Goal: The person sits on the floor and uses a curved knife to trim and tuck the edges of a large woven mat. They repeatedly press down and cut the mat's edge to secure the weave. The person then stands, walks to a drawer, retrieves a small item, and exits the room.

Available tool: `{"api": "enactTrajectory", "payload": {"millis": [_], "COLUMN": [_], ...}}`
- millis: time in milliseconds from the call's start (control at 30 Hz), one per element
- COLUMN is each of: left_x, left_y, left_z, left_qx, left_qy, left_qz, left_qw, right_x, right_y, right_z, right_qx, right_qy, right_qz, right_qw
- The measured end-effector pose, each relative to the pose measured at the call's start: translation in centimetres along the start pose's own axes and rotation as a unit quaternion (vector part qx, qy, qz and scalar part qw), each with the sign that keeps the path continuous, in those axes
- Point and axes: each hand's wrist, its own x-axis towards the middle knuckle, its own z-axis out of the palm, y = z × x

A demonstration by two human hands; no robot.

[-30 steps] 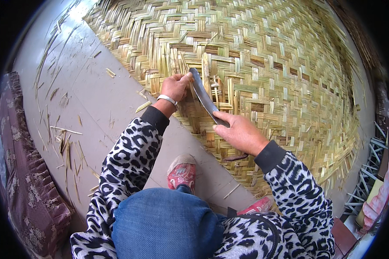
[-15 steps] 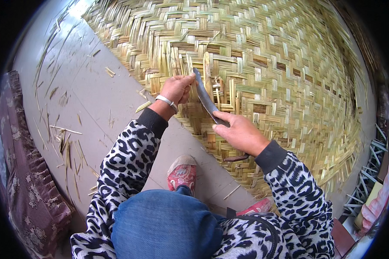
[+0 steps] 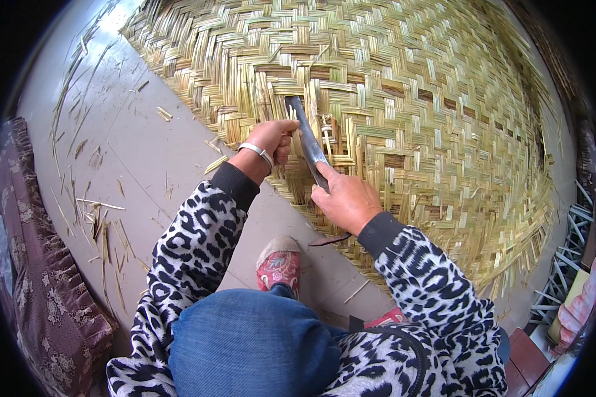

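Observation:
A woven mat of yellow-green split reed strips spreads over the floor before me. My right hand is closed around the handle of a curved sickle-like knife. Its dark grey blade points away from me, and the tip lies at the weave among the strips. The curved handle end sticks out below my wrist. Beside the blade, my left hand pinches a thin reed strip between thumb and forefinger at the mat's near left edge. Most of that strip is hidden by the fingers.
Loose reed scraps litter the grey floor on the left. A brown patterned cloth with a ruffle hangs at the far left. A metal rack stands at the right. My red shoe is near the mat's edge.
My right hand has moved left and turned the knife more upright, its tip now farther over the weave. My left hand has shifted slightly down, still pinching beside the blade.

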Motion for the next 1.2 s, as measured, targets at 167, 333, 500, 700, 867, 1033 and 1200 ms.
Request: {"api": "enactTrajectory", "payload": {"millis": [167,333,500,700,867,1033,1200], "left_x": [2.0,2.4,1.3,0.2,0.1,0.4,1.0], "left_y": [0.5,1.2,0.2,-0.1,0.4,0.4,0.4], "left_z": [0.5,0.0,-0.8,-1.3,-0.9,-0.8,-0.9], "left_qx": [0.047,0.068,0.062,0.018,0.029,0.029,0.023], "left_qy": [0.042,0.043,0.015,-0.012,-0.007,-0.002,-0.002], "left_qz": [0.026,0.024,0.051,0.064,0.065,0.06,0.032], "left_qw": [0.998,0.996,0.997,0.998,0.997,0.998,0.999], "right_x": [0.0,-0.2,-1.5,-2.4,-0.5,-0.3,0.9], "right_y": [-0.1,0.2,0.7,1.1,1.2,1.7,1.1], "right_z": [-0.3,-2.0,-2.8,-1.8,-1.5,-1.8,-1.5], "right_qx": [-0.004,0.004,0.036,0.056,0.114,0.107,0.085], "right_qy": [-0.007,0.005,-0.021,-0.034,-0.02,-0.018,0.005], "right_qz": [-0.005,-0.032,-0.056,-0.024,-0.057,-0.079,-0.084], "right_qw": [1.0,0.999,0.998,0.998,0.992,0.991,0.993]}}
